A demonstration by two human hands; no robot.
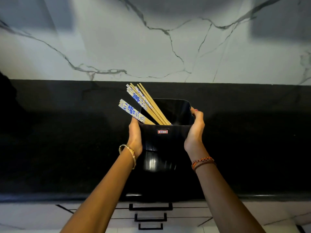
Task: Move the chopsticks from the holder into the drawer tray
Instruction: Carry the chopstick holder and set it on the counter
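Observation:
A glossy black square holder (165,140) with a small red-and-white label stands on the black countertop. Several wooden chopsticks (143,103) with blue-and-white floral tops lean out of it toward the upper left. My left hand (134,137) presses against the holder's left side. My right hand (195,130) grips its right side, with fingertips over the rim. Below the counter edge are closed drawers, the top one with a black handle (150,206). No drawer tray is visible.
The black countertop (67,148) runs the full width, backed by a white marble wall (151,39) with grey veins. Three stacked black drawer handles sit at the bottom centre, the lowest handle (150,226) near the frame's edge.

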